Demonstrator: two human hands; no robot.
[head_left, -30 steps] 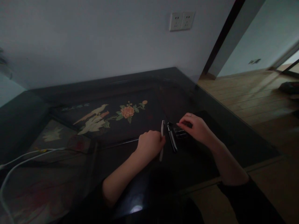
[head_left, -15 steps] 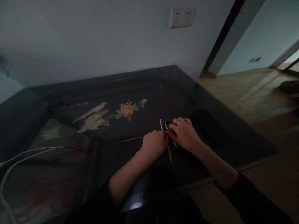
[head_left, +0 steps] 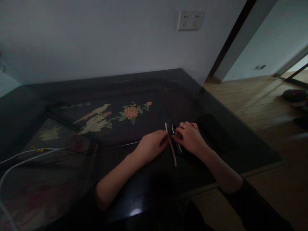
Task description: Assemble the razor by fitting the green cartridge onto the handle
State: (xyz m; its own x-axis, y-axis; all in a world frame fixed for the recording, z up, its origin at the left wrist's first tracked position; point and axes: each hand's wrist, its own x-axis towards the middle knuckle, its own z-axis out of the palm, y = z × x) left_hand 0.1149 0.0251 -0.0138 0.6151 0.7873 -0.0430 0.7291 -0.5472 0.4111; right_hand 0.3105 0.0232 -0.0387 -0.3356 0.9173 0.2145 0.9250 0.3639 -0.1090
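Observation:
My left hand point(head_left: 154, 144) rests on the dark table with its fingers curved and a gap showing between thumb and fingers. Its fingertips are right beside a long, thin, pale strip point(head_left: 172, 152), slightly bent, lying on the tabletop. To the right of the strip, my right hand point(head_left: 189, 136), with a ring on one finger, is closed. It pinches a small black object with shiny edges point(head_left: 173, 129), mostly covered by the fingers. Partly under this hand lie more thin, light-edged pieces point(head_left: 179, 149), too dim to name.
The glossy dark table point(head_left: 144, 179) has an inlaid picture of birds and a flower point(head_left: 131, 113). A flat black rectangular item point(head_left: 214, 133) lies right of my right hand. White cables point(head_left: 26, 158) cross the left side. Behind stands a wall with sockets point(head_left: 191, 20).
My left hand has drawn back to the left, uncovering the middle of the pale strip, and its thumb has parted from the fingers. My right hand stays in nearly the same place.

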